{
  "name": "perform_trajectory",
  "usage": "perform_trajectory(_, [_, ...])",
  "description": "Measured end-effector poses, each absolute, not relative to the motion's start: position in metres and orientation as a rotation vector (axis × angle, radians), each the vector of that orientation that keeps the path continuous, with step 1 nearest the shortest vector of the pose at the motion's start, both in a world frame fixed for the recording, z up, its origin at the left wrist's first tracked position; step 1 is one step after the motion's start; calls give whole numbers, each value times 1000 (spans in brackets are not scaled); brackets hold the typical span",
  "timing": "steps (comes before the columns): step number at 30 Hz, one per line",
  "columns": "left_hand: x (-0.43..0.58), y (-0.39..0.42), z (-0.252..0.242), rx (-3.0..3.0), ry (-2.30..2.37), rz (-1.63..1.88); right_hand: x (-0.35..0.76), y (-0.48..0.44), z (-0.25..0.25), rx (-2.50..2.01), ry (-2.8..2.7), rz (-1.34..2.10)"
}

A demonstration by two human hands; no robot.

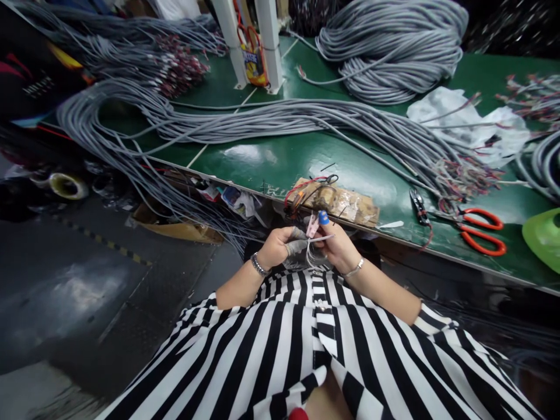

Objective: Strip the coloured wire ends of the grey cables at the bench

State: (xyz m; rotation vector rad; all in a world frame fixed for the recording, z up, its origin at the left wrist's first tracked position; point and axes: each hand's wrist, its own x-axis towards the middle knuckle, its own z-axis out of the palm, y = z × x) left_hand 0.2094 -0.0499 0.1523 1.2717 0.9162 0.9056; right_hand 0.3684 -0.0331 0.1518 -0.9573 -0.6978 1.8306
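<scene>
Close to my body, just off the bench edge, both hands meet over a small bundle of thin whitish strands (311, 254). My left hand (276, 248), with grey coverings on its fingertips, is closed in a pinch on the bundle. My right hand (340, 249) has a blue covering on its thumb and is also closed around the strands. Between the thumbs shows a small pale pink piece (312, 226); which hand holds it I cannot tell. Just beyond lies a worn wooden block (345, 201) with red and black wires (308, 186) at its left end.
Orange-handled scissors (481, 230) and small cutters (420, 207) lie right on the green bench (262, 160). A long bundle of grey cables (262, 119) crosses it and hangs over the left edge. Behind are a cable coil (394, 46) and a white post (272, 46). A green object (542, 236) sits far right.
</scene>
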Motion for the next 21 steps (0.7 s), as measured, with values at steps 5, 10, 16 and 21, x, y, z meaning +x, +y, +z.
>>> perform_trajectory(5, [203,-59,151,1285,913,880,369,-36,152,-964,-577,1896])
perform_trajectory(10, [189,-80,150,1357,886,851,379,-41,144,-969,-519,1972])
perform_trajectory(16, [174,-109,144,1299,1020,935,393,-57,129,-986,-652,2025])
perform_trajectory(21, [171,-114,136,1216,1235,1140,394,-74,137,-827,-1221,2006])
